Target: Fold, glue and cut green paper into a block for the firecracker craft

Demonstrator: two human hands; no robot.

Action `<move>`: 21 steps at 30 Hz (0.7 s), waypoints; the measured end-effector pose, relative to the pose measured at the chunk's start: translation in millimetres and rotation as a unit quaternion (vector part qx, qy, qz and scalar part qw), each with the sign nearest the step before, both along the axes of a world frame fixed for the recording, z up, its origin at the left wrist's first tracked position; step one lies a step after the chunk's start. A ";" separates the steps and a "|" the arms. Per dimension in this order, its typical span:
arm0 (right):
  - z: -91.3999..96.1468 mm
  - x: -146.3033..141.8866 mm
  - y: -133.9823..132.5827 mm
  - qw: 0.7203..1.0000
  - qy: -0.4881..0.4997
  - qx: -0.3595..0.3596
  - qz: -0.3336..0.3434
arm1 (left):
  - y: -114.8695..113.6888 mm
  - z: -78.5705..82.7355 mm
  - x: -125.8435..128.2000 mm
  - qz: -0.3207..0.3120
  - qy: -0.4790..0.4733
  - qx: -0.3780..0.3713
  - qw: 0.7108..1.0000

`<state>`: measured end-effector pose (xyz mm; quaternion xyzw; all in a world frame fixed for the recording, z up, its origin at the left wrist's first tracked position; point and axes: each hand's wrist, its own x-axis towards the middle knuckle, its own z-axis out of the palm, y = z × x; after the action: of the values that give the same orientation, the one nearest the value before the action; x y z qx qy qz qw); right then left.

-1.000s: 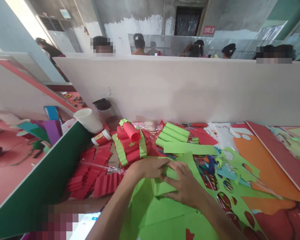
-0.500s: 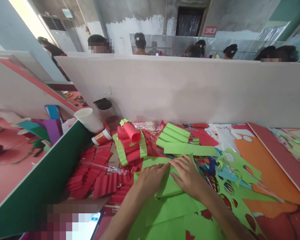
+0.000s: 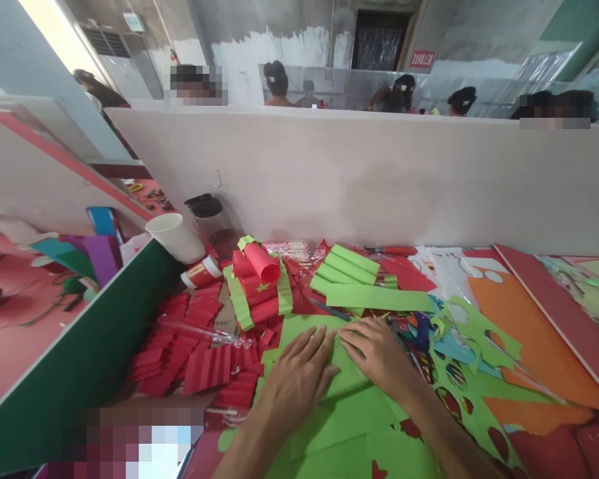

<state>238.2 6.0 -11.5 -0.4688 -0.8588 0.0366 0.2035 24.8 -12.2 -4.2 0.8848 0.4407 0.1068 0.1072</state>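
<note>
My left hand (image 3: pixel 294 382) lies flat with fingers stretched out on a folded light green paper sheet (image 3: pixel 347 406) in front of me. My right hand (image 3: pixel 377 352) rests on the same sheet just to the right, fingers extended and pressing its upper fold. The fingertips of both hands nearly meet at the sheet's top edge. Behind the hands lie a long green paper strip (image 3: pixel 379 297) and a stack of folded green strips (image 3: pixel 347 266). A bundle of red paper rolls with green bands (image 3: pixel 259 286) stands behind and to the left.
Pleated red paper pieces (image 3: pixel 194 346) cover the left of the table. A white paper cup (image 3: pixel 176 237), a dark-lidded jar (image 3: pixel 209 216) and a green divider board (image 3: pixel 80 372) stand at left. Cut green scraps (image 3: pixel 472 339) and orange sheet (image 3: pixel 524 326) lie right. A white partition (image 3: pixel 379 179) backs the table; people sit beyond.
Both hands slid slightly toward me and flattened out on the green sheet; the left hand went from curled at the fold to fingers fully extended.
</note>
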 end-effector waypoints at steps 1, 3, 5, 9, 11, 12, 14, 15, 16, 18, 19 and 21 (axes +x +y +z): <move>-1.3 -0.3 -0.6 1.000 0.004 -0.002 -0.005 | -4.1 0.2 1.2 0.000 0.009 0.005 1.000; -3.5 -1.4 -1.7 1.000 0.014 -0.006 -0.014 | -11.8 -1.0 5.0 0.003 0.029 0.013 0.999; -4.6 -3.2 -2.9 0.999 0.023 -0.011 -0.020 | -16.0 -3.6 8.6 0.010 0.043 0.018 0.999; -0.1 -2.8 -4.2 0.999 0.030 -0.031 -0.026 | -11.3 -7.1 7.3 0.010 0.070 0.002 0.997; 6.0 3.8 -2.5 0.998 0.026 -0.047 -0.026 | -6.9 -5.8 3.3 0.005 0.084 -0.006 0.996; 9.4 9.1 -0.7 0.998 0.020 -0.056 -0.027 | -5.2 -4.7 1.4 0.004 0.089 -0.008 0.996; 15.9 22.9 4.5 0.996 0.000 -0.082 -0.032 | -3.9 -2.4 -1.0 0.002 0.094 -0.007 0.996; 18.4 30.4 7.6 0.995 -0.015 -0.091 -0.035 | -3.9 -1.7 -1.4 0.001 0.095 -0.006 0.995; 20.5 37.6 10.8 0.994 -0.036 -0.102 -0.035 | -4.3 -1.5 -1.4 0.000 0.096 -0.005 0.995; 23.5 49.5 17.2 0.990 -0.071 -0.121 -0.035 | -5.3 -2.5 -0.8 -0.001 0.099 0.002 0.995; 24.8 53.8 20.1 0.987 -0.083 -0.131 -0.037 | -5.6 -3.5 -0.5 -0.002 0.099 0.008 0.995; 27.5 59.5 25.5 0.982 -0.095 -0.156 -0.044 | -5.9 -6.2 -0.5 -0.002 0.096 0.028 0.995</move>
<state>297.7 31.5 16.0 -0.5337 -0.8363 0.1165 0.0467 24.3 -18.1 -10.4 0.8948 0.4436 0.0330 0.0395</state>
